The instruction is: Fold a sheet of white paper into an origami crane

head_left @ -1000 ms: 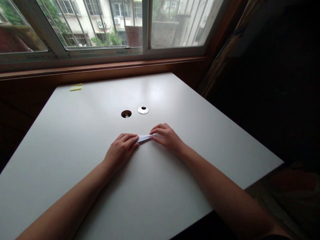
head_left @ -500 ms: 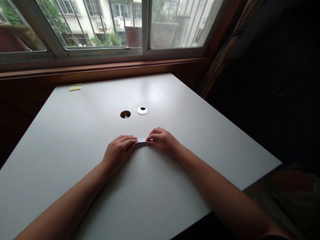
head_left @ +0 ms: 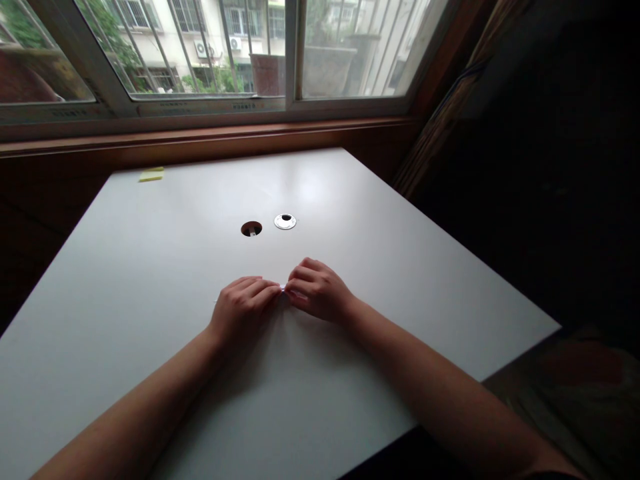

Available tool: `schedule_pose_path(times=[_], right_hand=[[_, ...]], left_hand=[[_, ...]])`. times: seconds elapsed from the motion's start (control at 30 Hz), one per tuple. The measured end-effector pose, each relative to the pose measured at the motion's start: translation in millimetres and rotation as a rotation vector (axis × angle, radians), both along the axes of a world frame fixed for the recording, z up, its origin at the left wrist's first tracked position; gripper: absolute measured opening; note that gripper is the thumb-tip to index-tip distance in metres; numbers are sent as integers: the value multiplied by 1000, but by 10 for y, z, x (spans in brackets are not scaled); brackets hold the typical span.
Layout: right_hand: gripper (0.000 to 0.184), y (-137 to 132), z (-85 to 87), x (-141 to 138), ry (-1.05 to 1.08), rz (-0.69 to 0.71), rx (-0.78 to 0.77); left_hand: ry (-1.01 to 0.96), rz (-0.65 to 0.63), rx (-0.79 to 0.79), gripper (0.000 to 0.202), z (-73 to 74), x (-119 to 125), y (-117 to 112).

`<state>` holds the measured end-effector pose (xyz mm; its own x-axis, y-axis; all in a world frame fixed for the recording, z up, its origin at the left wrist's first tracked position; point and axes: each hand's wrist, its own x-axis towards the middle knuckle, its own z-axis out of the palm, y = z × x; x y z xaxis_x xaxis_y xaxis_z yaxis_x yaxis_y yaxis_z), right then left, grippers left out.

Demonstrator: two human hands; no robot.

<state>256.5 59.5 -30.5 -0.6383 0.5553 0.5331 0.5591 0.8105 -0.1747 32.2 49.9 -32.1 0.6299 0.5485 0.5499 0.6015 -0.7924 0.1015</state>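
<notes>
A small piece of white paper (head_left: 283, 288) is pinched between my two hands over the middle of the white table (head_left: 325, 380). Only a sliver of it shows; my fingers cover most of the rest. My left hand (head_left: 245, 301) is closed on the paper's left part, thumb and fingertips together. From the right, my right hand (head_left: 319, 288) grips the paper with bent fingers. The fingertips of both hands nearly meet. Whether the paper is folded I cannot tell.
Beyond my hands, a round cable hole (head_left: 251, 229) opens in the tabletop, with a silver ring-shaped cover (head_left: 285, 222) beside it. A yellow sticky note (head_left: 151, 175) lies at the far left edge. A barred window (head_left: 210, 53) stands behind the table.
My hands have drawn closer together and slightly nearer to me. The strip of paper showing between them has shrunk to a sliver.
</notes>
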Motion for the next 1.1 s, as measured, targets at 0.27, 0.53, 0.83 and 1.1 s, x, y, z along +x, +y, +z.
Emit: schedule_pose_path(times=[0.27,0.53,0.83,1.1], right_hand=[[13,62,36,128,-42,-5,2],[13,151,31,357,-52,-37,-40],[13,178,13,463,23,-92,-86],[15,128,14,306,180,1,-217]], left_hand=[[-29,49,-5,13,34,8,-1],[-35,149,-13,14,-12,-41,13],[-46,165,2,14,7,-23,26],[-64,107,-31,14,-4,-15,23]])
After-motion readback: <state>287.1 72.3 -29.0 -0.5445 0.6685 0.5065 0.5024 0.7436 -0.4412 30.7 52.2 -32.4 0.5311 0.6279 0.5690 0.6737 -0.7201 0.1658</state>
